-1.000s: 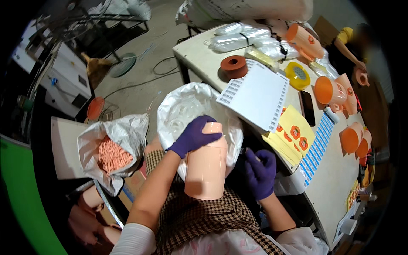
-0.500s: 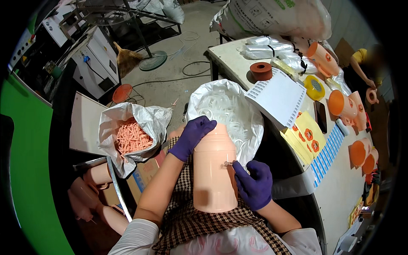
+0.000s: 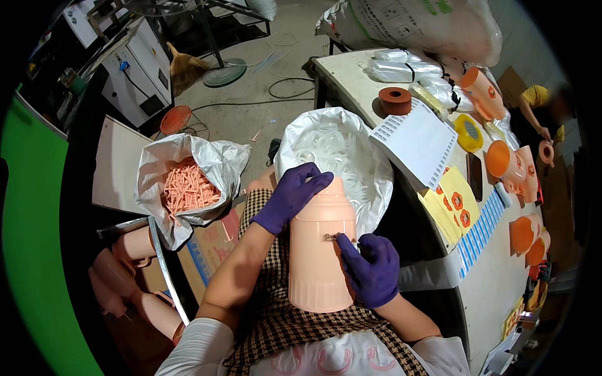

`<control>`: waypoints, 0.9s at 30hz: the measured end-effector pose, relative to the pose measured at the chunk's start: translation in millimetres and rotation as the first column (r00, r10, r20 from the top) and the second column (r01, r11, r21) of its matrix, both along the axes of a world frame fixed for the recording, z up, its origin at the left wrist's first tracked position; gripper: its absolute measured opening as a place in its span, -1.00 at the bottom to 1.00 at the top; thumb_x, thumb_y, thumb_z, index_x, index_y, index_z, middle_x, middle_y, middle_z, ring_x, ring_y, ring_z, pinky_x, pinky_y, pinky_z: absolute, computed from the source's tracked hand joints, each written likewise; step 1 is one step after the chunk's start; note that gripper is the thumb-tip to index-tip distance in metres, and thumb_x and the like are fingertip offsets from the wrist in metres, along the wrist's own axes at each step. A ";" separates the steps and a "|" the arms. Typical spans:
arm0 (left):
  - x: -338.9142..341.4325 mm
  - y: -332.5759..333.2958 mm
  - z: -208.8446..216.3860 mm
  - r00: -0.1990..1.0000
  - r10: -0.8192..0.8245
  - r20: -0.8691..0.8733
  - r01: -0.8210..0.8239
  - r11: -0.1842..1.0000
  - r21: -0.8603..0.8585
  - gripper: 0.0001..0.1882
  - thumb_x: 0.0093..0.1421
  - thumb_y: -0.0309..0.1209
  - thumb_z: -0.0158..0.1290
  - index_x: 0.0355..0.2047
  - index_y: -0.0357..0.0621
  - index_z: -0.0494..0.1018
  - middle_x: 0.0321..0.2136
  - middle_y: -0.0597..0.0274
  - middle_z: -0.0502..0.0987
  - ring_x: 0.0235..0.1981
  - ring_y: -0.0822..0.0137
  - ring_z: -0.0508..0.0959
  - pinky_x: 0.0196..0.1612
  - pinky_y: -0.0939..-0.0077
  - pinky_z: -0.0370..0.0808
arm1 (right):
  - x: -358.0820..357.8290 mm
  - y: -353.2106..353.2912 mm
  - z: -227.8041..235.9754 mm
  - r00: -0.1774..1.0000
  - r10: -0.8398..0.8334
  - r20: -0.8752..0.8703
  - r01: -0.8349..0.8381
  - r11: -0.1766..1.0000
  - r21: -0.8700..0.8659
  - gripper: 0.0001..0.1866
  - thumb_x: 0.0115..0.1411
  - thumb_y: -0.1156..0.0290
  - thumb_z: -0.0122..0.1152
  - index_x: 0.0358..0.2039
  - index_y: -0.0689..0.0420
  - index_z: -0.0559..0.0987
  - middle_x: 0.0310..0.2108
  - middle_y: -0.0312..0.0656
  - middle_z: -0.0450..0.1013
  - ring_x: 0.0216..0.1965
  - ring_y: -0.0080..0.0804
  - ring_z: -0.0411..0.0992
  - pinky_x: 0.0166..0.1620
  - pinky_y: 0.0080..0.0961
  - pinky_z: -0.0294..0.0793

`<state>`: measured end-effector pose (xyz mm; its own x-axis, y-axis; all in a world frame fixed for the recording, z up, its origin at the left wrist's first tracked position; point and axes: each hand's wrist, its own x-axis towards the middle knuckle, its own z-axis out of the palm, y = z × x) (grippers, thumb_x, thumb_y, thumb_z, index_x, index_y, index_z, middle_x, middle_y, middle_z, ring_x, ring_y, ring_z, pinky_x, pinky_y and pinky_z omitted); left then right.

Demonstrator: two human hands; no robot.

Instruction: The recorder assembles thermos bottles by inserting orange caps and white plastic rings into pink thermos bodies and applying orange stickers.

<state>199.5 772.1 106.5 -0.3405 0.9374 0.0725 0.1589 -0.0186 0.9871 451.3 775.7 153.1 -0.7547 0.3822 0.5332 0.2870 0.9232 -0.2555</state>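
A peach plastic thermos-flask casing (image 3: 321, 269), ribbed round its base, stands tilted against my lap. My left hand (image 3: 292, 195), in a purple glove, is closed round its narrow neck from above. At the casing's right side is my right hand (image 3: 374, 269), gloved alike, its fingers curled and its thumb at the end of a small clear label with dark print (image 3: 330, 237). The label lies at or just over the casing's front; whether it is fully stuck down I cannot tell. My right fingertips are partly hidden.
Beyond the casing sits a white sack of clear plastic rings (image 3: 332, 147); left of it, a sack of peach plastic pieces (image 3: 190, 188). More peach casings (image 3: 135, 244) lie in a box. The right-hand table (image 3: 486, 301) bears label sheets (image 3: 414, 141), brown tape (image 3: 395, 100) and a phone (image 3: 475, 177). Another person sits far right.
My right thumb and the label have come closer to the casing's front. The casing and my hands have shifted slightly, and the whole view has turned a little.
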 end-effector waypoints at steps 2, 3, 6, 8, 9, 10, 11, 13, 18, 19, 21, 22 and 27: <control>0.5 1.1 -2.5 1.000 0.008 -0.004 -0.008 1.000 0.006 -0.69 0.30 -0.26 0.16 -0.47 -0.23 0.44 -0.56 0.43 0.39 -0.46 0.60 0.30 -0.36 0.59 0.32 | 1.2 0.9 -0.1 1.000 -0.015 0.015 0.015 1.000 0.019 -0.40 -0.03 0.42 0.34 0.11 -0.16 0.58 -0.19 -0.24 0.32 -0.32 -0.30 0.36 -0.26 -0.34 0.35; 1.3 1.6 -1.7 1.000 0.010 -0.012 -0.010 1.000 0.011 -0.70 0.30 -0.27 0.16 -0.48 -0.21 0.44 -0.57 0.47 0.37 -0.47 0.62 0.28 -0.38 0.61 0.31 | 1.1 1.6 1.1 1.000 -0.016 0.017 0.016 1.000 0.016 -0.40 -0.03 0.42 0.34 0.11 -0.16 0.58 -0.19 -0.24 0.32 -0.32 -0.30 0.36 -0.26 -0.34 0.35; 4.1 1.9 1.8 1.000 0.003 -0.022 -0.002 0.999 0.049 -0.71 0.30 -0.28 0.15 -0.47 -0.21 0.44 -0.57 0.46 0.37 -0.47 0.62 0.28 -0.39 0.60 0.31 | 4.0 4.6 6.6 0.995 -0.037 0.091 0.027 0.994 0.109 -0.41 0.04 0.40 0.25 0.16 -0.19 0.53 -0.20 -0.25 0.32 -0.30 -0.30 0.35 -0.26 -0.34 0.34; 8.9 2.5 0.3 1.000 0.005 -0.012 -0.005 1.000 -0.007 -0.72 0.30 -0.29 0.15 -0.46 -0.22 0.44 -0.56 0.46 0.38 -0.47 0.62 0.29 -0.39 0.60 0.31 | 10.1 7.4 6.2 0.964 -0.069 0.256 0.035 0.990 0.138 -0.40 0.12 0.38 0.16 0.22 -0.27 0.47 -0.16 -0.24 0.32 -0.28 -0.27 0.34 -0.28 -0.33 0.33; 9.7 2.2 1.0 1.000 0.016 -0.012 -0.017 0.998 -0.057 -0.73 0.30 -0.30 0.15 -0.46 -0.22 0.44 -0.56 0.45 0.38 -0.47 0.62 0.29 -0.39 0.60 0.32 | 12.5 11.4 6.3 0.964 -0.074 0.257 0.040 0.990 0.136 -0.40 0.12 0.38 0.16 0.22 -0.27 0.47 -0.16 -0.24 0.32 -0.28 -0.27 0.34 -0.28 -0.33 0.33; 9.8 0.9 2.3 1.000 0.011 -0.011 -0.012 0.998 -0.059 -0.73 0.30 -0.30 0.15 -0.46 -0.22 0.44 -0.56 0.45 0.38 -0.47 0.62 0.29 -0.39 0.60 0.32 | 16.3 17.5 6.2 0.946 -0.106 0.305 0.043 0.978 0.205 -0.41 0.14 0.39 0.12 0.22 -0.30 0.46 -0.15 -0.22 0.31 -0.27 -0.24 0.34 -0.28 -0.30 0.34; 8.6 -1.9 3.5 1.000 0.029 0.005 -0.029 0.998 -0.064 -0.75 0.30 -0.32 0.14 -0.46 -0.22 0.45 -0.55 0.45 0.39 -0.46 0.62 0.30 -0.38 0.61 0.31 | 20.7 25.2 5.7 0.926 -0.139 0.351 0.041 0.961 0.273 -0.42 0.17 0.39 0.09 0.23 -0.33 0.45 -0.13 -0.19 0.31 -0.25 -0.21 0.34 -0.29 -0.28 0.35; -4.7 -14.9 0.3 0.983 0.046 0.175 -0.027 0.994 -0.108 -0.80 0.29 -0.34 0.16 -0.42 -0.17 0.46 -0.51 0.46 0.43 -0.43 0.65 0.33 -0.35 0.67 0.32 | 24.6 57.9 10.7 0.801 -0.292 0.523 0.197 0.953 0.231 -0.38 0.14 0.33 0.15 0.26 -0.34 0.39 -0.13 -0.10 0.30 -0.23 -0.12 0.35 -0.25 -0.18 0.41; 1.7 -13.6 3.0 0.944 0.004 0.330 -0.010 1.000 0.014 -0.86 0.26 -0.45 0.15 -0.43 -0.17 0.45 -0.49 0.52 0.43 -0.42 0.67 0.33 -0.33 0.70 0.32 | 56.5 209.1 -9.4 0.765 -0.585 0.269 0.442 0.781 0.442 -0.36 0.13 0.42 0.20 0.27 -0.23 0.41 -0.05 -0.07 0.41 -0.13 -0.10 0.42 -0.15 -0.18 0.49; 6.7 -10.8 10.9 0.957 0.011 0.291 -0.020 0.999 0.026 -0.87 0.26 -0.46 0.14 -0.43 -0.17 0.46 -0.48 0.50 0.43 -0.42 0.66 0.33 -0.33 0.68 0.32 | 57.5 223.3 -9.8 0.794 -0.570 0.212 0.456 0.788 0.414 -0.36 0.12 0.37 0.25 0.27 -0.20 0.41 -0.02 -0.05 0.40 -0.08 -0.05 0.41 -0.09 -0.15 0.47; 2.8 -6.8 5.9 0.980 0.033 0.196 -0.057 0.991 0.120 -0.90 0.26 -0.48 0.12 -0.41 -0.18 0.46 -0.48 0.47 0.43 -0.41 0.62 0.35 -0.32 0.66 0.34 | 52.4 223.9 -4.5 0.904 -0.420 0.080 0.374 0.867 0.329 -0.30 0.09 0.26 0.34 0.28 -0.12 0.39 0.06 0.03 0.37 0.04 0.05 0.37 0.06 -0.10 0.41; -10.7 -9.2 -10.9 0.986 0.037 0.161 -0.069 0.977 0.201 -0.91 0.26 -0.49 0.10 -0.40 -0.19 0.46 -0.48 0.44 0.44 -0.40 0.60 0.37 -0.31 0.65 0.36 | 41.9 201.7 1.9 0.957 -0.289 0.019 0.271 0.918 0.288 -0.25 0.06 0.21 0.38 0.29 -0.07 0.36 0.12 0.09 0.34 0.11 0.11 0.34 0.15 -0.07 0.36; -37.5 -2.2 -16.2 0.880 0.233 0.414 -0.303 0.947 0.111 -0.80 0.38 -0.33 0.01 -0.34 -0.16 0.49 -0.44 0.35 0.49 -0.37 0.49 0.46 -0.23 0.52 0.47 | 47.6 77.7 -36.1 0.922 0.387 0.004 -0.239 0.579 -0.779 0.03 0.13 0.10 0.40 0.44 0.20 0.03 0.42 0.08 0.05 0.40 -0.15 0.12 0.39 -0.30 0.09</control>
<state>162.0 769.9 90.3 -0.6098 0.7920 0.0282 -0.2159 -0.2002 0.9557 498.8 853.4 117.1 -0.9494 0.3122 0.0333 0.1212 0.4624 -0.8784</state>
